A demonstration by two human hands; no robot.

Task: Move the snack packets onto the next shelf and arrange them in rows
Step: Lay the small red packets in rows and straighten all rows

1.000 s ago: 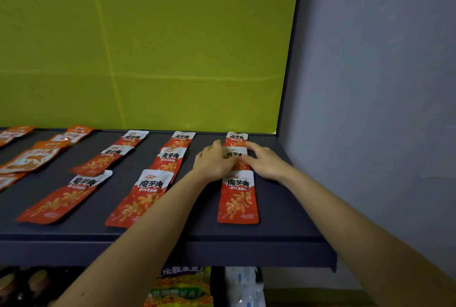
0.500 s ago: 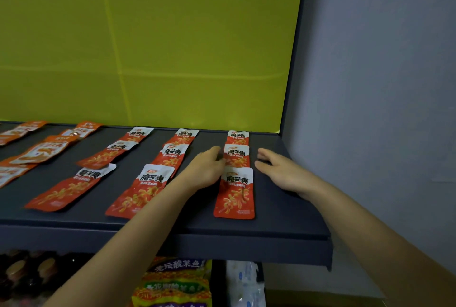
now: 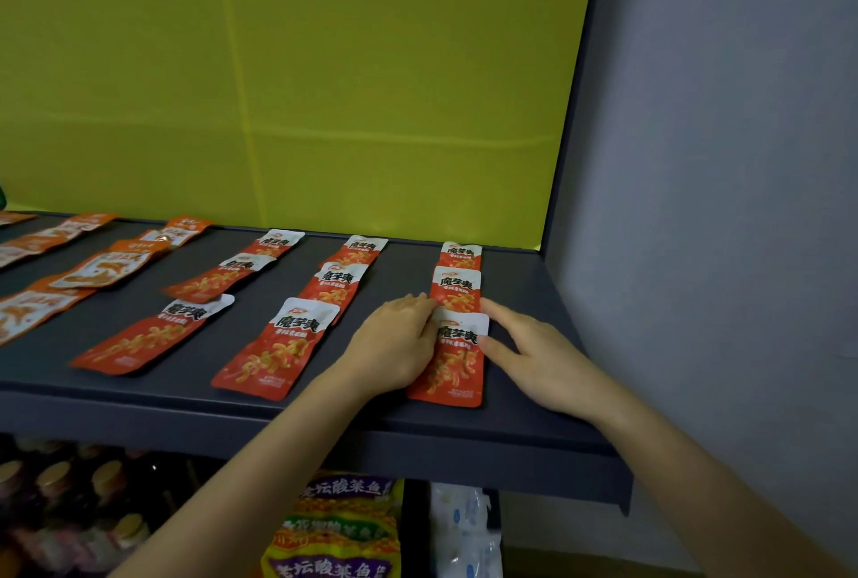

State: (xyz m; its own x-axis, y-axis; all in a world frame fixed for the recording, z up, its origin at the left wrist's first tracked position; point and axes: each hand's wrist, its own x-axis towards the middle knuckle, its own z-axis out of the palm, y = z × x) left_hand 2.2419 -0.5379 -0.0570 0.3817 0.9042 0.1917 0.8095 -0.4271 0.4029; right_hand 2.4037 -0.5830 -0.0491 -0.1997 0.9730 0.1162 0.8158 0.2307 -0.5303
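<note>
On matte shelf [image 3: 404, 273], glossy oblong packets [image 3: 274, 352]

We can read 魔芋爽 in black on the white top of the front red packet [image 3: 457, 336], and again on the next red packet [image 3: 297, 326] at nine o'clock. At six o'clock, the yellow bag [image 3: 343, 491] reads 老坛酸菜鱼.

Left grip [image 3: 394, 345], right grip [image 3: 534, 357] (palms down)
</note>
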